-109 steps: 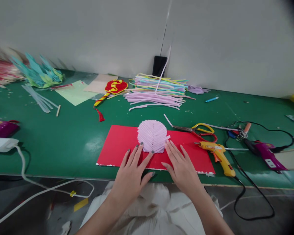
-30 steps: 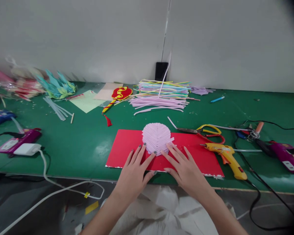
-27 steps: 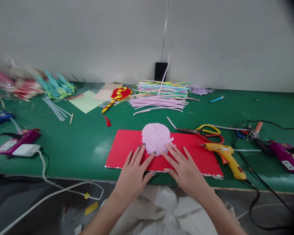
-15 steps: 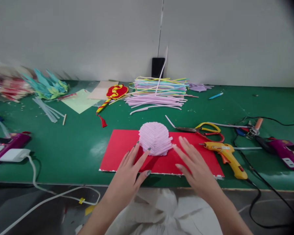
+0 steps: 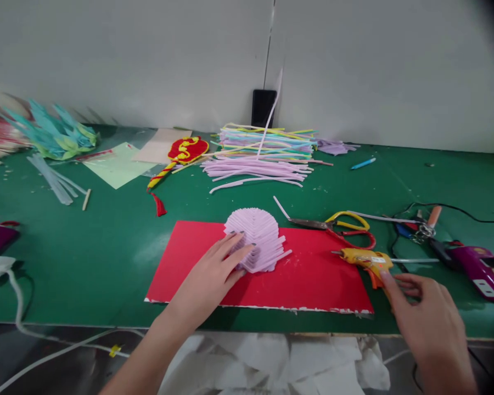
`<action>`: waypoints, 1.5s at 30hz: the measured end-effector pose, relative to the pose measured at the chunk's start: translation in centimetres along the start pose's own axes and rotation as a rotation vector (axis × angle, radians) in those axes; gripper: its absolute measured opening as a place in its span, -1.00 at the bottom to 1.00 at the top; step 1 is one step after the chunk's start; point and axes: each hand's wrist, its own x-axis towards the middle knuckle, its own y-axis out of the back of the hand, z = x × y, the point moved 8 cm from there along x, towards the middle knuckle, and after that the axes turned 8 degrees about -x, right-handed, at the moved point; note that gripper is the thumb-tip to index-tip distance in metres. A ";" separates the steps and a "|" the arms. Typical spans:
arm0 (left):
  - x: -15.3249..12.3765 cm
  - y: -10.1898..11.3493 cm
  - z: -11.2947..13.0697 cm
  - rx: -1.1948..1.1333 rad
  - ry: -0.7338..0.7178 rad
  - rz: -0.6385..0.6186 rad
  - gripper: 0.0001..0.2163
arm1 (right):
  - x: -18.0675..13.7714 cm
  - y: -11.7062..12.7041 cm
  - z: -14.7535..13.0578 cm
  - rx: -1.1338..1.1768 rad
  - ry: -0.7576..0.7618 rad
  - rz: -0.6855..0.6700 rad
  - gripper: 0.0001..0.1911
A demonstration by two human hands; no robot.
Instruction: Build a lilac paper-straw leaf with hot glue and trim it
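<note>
A rounded piece made of pale purple pipe cleaners in a V pattern lies on a red board. Several loose ends stick out on its right side. My left hand rests on the piece's left part with fingers stretched out, covering some of it. At the board's right edge, my right hand is closed about the handle of a yellow hot glue gun. The gun's nozzle points left, and a clear glue stick protrudes from its back. Its handle is mostly hidden by my hand.
Open scissors lie just behind the board. Bundled pipe cleaners and a phone are at the back. A red and yellow fan ornament lies left of them. Purple glue guns sit at both sides, with cords near the front edge.
My right hand has moved right from beside the purple piece and taken hold of the yellow glue gun. The piece has turned slightly under my left hand. The view has shifted a little right.
</note>
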 end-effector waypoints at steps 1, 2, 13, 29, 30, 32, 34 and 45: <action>0.2 -0.1 0.0 -0.010 0.009 -0.008 -0.63 | 0.1 -0.5 0.1 -0.005 0.002 -0.056 -0.66; 0.4 -0.2 0.0 -0.018 0.015 -0.012 -0.63 | 0.2 -0.9 0.1 -0.013 0.018 -0.104 -0.65; 2.4 -0.3 0.8 0.037 -0.011 0.024 -0.66 | 1.6 -1.6 1.1 -0.022 -0.057 -0.200 -0.75; 2.9 2.6 2.2 -0.132 -0.056 0.329 -0.90 | -1.4 0.8 -6.4 0.041 0.224 0.101 -0.27; 2.6 3.2 2.1 -0.126 -0.055 0.397 -0.91 | -1.6 0.8 -7.2 0.048 0.243 0.106 -0.28; 2.0 4.1 1.9 -0.082 -0.054 0.497 -0.91 | -2.1 0.7 -8.7 0.050 0.289 0.115 -0.32; 1.9 3.9 1.5 -0.038 -0.026 0.496 -0.92 | -2.4 0.4 -9.9 0.043 0.331 0.118 -0.36; 2.3 0.1 -0.1 -0.191 0.059 0.196 -0.88 | -3.3 -1.4 -12.4 -0.048 0.452 0.078 -0.54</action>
